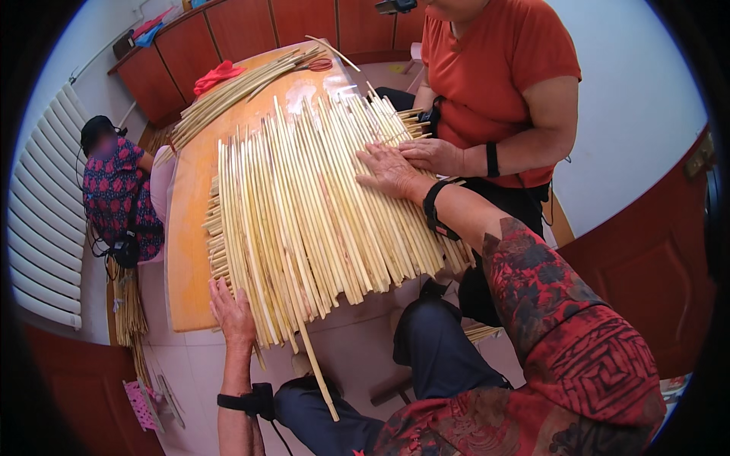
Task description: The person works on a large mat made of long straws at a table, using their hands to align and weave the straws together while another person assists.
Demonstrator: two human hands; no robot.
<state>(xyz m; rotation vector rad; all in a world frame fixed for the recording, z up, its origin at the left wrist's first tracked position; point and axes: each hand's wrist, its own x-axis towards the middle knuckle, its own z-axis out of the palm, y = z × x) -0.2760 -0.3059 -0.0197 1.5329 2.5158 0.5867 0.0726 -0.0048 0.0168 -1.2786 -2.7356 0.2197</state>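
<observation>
Stalks (319,205) are lying layered across the table (186,266), near ends overhanging. At their near left corner, the left hand (233,313) is resting open, fingers extended, gripping nothing visible; the right hand (388,172) is lying flat, fingers spread, on the far right, beside a co-worker's hand (433,156). Uneven pushing would be risking skewed rows; one protruding stalk (318,372) might be catching a knee and sliding out.

Home-like room being used as a workshop here, table (188,266) covered with stalks (327,213), radiator (47,216) mounted, cupboards (239,32) lined up.
</observation>
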